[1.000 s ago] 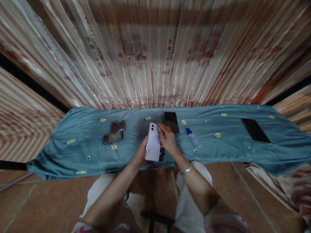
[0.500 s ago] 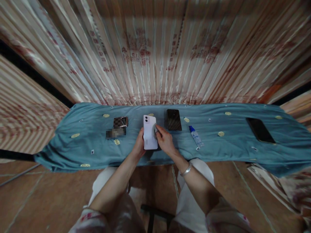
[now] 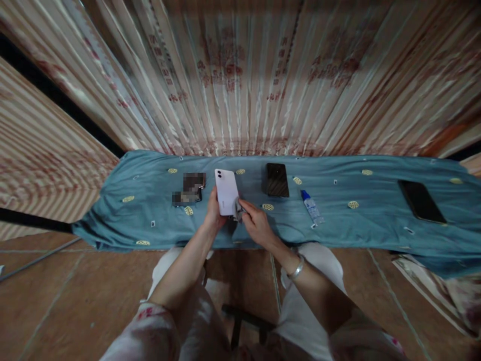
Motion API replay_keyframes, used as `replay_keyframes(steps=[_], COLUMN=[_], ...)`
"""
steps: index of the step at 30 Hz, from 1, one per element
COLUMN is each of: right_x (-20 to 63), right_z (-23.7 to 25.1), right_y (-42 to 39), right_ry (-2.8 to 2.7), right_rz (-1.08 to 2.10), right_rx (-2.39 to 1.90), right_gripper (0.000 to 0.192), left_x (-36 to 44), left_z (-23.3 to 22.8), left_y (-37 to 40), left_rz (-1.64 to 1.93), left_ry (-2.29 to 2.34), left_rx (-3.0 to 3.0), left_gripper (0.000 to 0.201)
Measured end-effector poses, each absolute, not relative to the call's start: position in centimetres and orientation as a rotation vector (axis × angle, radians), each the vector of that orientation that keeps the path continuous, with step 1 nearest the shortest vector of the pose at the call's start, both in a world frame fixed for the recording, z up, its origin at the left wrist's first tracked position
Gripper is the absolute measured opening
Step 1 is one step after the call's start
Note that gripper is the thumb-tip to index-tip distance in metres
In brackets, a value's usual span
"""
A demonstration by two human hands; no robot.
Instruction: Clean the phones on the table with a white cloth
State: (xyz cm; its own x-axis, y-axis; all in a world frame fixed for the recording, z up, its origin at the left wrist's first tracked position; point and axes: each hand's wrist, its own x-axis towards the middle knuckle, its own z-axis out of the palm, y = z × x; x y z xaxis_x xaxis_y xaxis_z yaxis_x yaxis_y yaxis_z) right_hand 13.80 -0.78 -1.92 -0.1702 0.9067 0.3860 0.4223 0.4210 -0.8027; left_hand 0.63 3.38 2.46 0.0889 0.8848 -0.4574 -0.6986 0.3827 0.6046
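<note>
The left hand (image 3: 213, 210), half curled around a pale phone (image 3: 226, 190), should grip steadily while the right hand (image 3: 257, 223), pinching grey cloth (image 3: 237, 210) at the phone's lower corner, should press lightly

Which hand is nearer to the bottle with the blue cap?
The right hand: it holds a grey cloth left of the bottle. The left hand is farther left, gripping the pale phone.

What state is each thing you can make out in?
Pale phone: held, back showing
Grey cloth: crumpled
Left hand: holding pale phone
Right hand: holding grey cloth
Bottle: lying down, capped
Middle black device: lying flat, dark
Far-right black phone: lying flat, dark
Teal tablecloth: wrinkled
</note>
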Motion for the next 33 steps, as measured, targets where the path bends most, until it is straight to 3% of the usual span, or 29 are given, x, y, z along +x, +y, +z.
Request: replay_keyframes(steps=[7, 13, 18, 22, 33], right_x=[14.2, 14.6, 14.3, 13.8, 13.5], right_z=[-2.3, -1.8, -1.3, -1.2, -0.9], right_y=[-1.5, -1.7, -1.8, -1.9, -1.3], right_ry=[-1.888, -2.033, -2.084, -2.004, -1.633], right_rz=[0.598, 0.412, 0.363, 0.459, 0.855], right_rx=[-1.132, -1.15, -1.137, -1.144, -1.147], right_gripper=[0.052, 0.039, 0.032, 0.028, 0.025], left_x=[0.9, 1.0, 1.6, 2.0, 2.2], left_z=[2.8, 2.6, 2.3, 1.8, 0.6], left_y=[3.2, 3.2, 2.9, 2.9, 2.9], left_rz=[1.209, 1.204, 1.144, 1.128, 1.291], left_ry=[0.845, 0.86, 0.933, 0.966, 0.974], left_rx=[0.223, 0.211, 0.22, 0.246, 0.439], left_gripper=[0.067, 0.062, 0.073, 0.074, 0.05])
